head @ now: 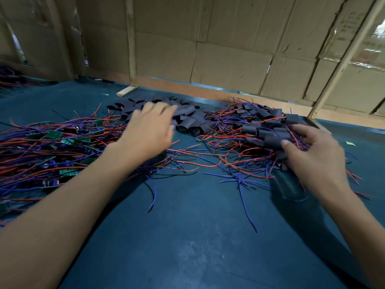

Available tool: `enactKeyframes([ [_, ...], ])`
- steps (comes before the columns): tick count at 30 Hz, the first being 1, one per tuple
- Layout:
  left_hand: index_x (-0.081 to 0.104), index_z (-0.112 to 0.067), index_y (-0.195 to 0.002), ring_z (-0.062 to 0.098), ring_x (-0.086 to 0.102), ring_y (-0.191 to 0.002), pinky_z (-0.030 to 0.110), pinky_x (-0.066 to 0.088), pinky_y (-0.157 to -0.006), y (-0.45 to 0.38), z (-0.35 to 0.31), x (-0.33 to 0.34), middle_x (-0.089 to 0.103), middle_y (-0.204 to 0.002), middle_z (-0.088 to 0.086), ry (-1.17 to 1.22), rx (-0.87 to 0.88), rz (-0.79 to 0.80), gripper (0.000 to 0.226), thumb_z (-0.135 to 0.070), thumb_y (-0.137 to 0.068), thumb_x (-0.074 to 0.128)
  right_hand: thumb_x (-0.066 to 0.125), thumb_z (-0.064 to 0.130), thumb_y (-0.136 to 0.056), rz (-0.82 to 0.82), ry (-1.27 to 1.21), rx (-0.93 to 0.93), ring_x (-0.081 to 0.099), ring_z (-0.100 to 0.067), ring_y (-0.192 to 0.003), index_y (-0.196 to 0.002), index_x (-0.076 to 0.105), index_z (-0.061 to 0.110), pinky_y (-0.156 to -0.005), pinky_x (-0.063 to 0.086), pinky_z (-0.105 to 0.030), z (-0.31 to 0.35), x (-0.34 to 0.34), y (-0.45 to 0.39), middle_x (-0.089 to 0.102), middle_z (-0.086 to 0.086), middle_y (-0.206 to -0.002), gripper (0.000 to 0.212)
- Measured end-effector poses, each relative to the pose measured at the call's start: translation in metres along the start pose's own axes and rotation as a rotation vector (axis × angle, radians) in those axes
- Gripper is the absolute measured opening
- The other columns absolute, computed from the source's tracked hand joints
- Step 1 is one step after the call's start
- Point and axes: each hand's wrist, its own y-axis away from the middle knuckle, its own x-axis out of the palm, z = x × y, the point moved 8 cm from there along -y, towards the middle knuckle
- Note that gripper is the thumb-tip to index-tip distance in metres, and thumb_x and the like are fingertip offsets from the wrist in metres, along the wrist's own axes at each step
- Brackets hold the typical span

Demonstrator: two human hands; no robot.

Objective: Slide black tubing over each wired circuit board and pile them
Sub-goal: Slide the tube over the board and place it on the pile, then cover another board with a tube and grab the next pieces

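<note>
1. The black tubing pieces (183, 119) lie heaped at upper centre of the frame; the bare wired circuit boards (52, 142) sprawl at left, and the sleeved pile (268, 130) sits at right.
2. The left hand (150, 130) reaches over the tubing with fingers spread; motion blur hides whether it holds anything.
3. The right hand (308, 151) rests relaxed, its thumb against sleeved boards in the pile.
4. Risk: loose red and blue wires (208, 161) cross between the heaps, so lifting one board could drag its neighbours.
5. The green table (198, 236) offers open room at lower centre; the wooden rail (187, 85) bounds the far edge.
</note>
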Motion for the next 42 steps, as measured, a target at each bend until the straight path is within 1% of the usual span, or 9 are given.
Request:
enactKeyframes([
  [3,0.016,-0.03,-0.159,0.032,0.023,-0.145,0.053,0.025,-0.112,0.005,0.043,0.046,0.018,-0.166,-0.002,-0.082,-0.165,0.405,0.059,-0.029,-0.103,0.034,0.067,0.032,-0.09,0.014,0.182,0.119,0.039,-0.042,-0.134,-0.142,0.054,0.024,-0.111,0.028,-0.055,-0.012,0.002,-0.001,0.044,-0.015,-0.148,0.054],
  [9,0.028,-0.05,-0.151,0.03,0.025,-0.135,0.049,0.024,-0.105,-0.004,0.045,0.059,0.032,-0.152,-0.001,-0.025,-0.124,0.464,0.05,-0.036,-0.103,0.029,0.065,0.035,-0.092,0.064,0.123,0.082,0.039,-0.037,-0.134,-0.135,0.057,0.028,-0.108,0.026,-0.052,0.004,0.014,0.009,0.045,-0.012,-0.144,0.045],
  [18,0.064,-0.015,-0.109,0.033,0.059,-0.106,0.045,0.04,-0.092,-0.009,0.018,-0.003,0.066,-0.109,0.009,0.029,-0.025,-0.026,0.018,-0.023,-0.103,0.049,0.069,0.018,-0.094,-0.027,-0.205,-0.231,0.065,-0.014,-0.106,-0.112,0.072,0.022,-0.1,0.047,-0.036,0.047,0.011,0.032,0.068,0.007,-0.108,0.018],
  [21,0.068,-0.008,-0.096,0.027,0.061,-0.087,0.034,0.044,-0.081,0.013,-0.025,-0.049,0.066,-0.092,0.009,0.429,0.12,-0.366,0.015,-0.021,-0.099,0.061,0.072,0.038,-0.09,0.223,-0.557,-0.136,0.074,-0.008,-0.085,-0.112,0.074,0.021,-0.076,0.05,-0.012,0.054,0.028,0.035,0.077,0.009,-0.094,0.027],
  [24,0.067,-0.005,-0.09,0.016,0.055,-0.078,0.024,0.04,-0.075,0.037,-0.091,-0.059,0.062,-0.085,0.003,0.605,0.321,-0.384,0.013,-0.016,-0.096,0.066,0.072,0.056,-0.076,0.415,-0.791,0.004,0.074,-0.012,-0.078,-0.115,0.074,0.019,-0.066,0.047,-0.022,0.056,0.05,0.039,0.079,0.002,-0.093,0.054],
  [29,0.069,-0.005,-0.1,0.004,0.051,-0.078,0.016,0.041,-0.075,0.051,-0.125,-0.039,0.062,-0.09,-0.004,0.868,0.331,-0.194,0.011,-0.014,-0.094,0.069,0.08,0.031,-0.073,0.526,-1.078,0.116,0.063,-0.011,-0.067,-0.092,0.081,0.016,-0.054,0.041,-0.021,0.049,0.06,0.039,0.075,-0.008,-0.088,0.024],
  [32,0.067,-0.018,-0.118,0.01,0.058,-0.097,0.028,0.045,-0.089,0.04,-0.115,-0.037,0.063,-0.104,-0.004,0.615,0.444,-0.028,0.024,-0.032,-0.098,0.063,0.083,0.031,-0.068,0.415,-1.031,0.146,0.064,-0.015,-0.064,-0.095,0.079,0.008,-0.052,0.04,-0.022,0.039,0.052,0.031,0.075,-0.017,-0.094,0.035],
  [38,0.058,-0.02,-0.12,0.037,0.047,-0.127,0.048,0.04,-0.104,0.019,0.029,-0.003,0.05,-0.133,0.012,-0.18,-0.279,0.525,0.045,-0.056,-0.093,0.058,0.078,0.015,-0.085,0.27,-0.924,0.164,0.062,-0.012,-0.06,-0.095,0.08,0.015,-0.047,0.039,-0.02,0.022,0.041,0.02,0.077,-0.003,-0.082,0.011],
  [42,0.048,-0.015,-0.087,0.029,0.051,-0.093,0.032,0.042,-0.078,0.02,0.043,0.005,0.052,-0.094,0.006,-0.131,-0.245,0.651,0.037,-0.048,-0.098,0.057,0.081,0.013,-0.082,0.272,-0.911,0.153,0.063,-0.011,-0.056,-0.091,0.079,0.019,-0.044,0.04,-0.017,0.025,0.042,0.023,0.075,0.002,-0.073,0.011],
])
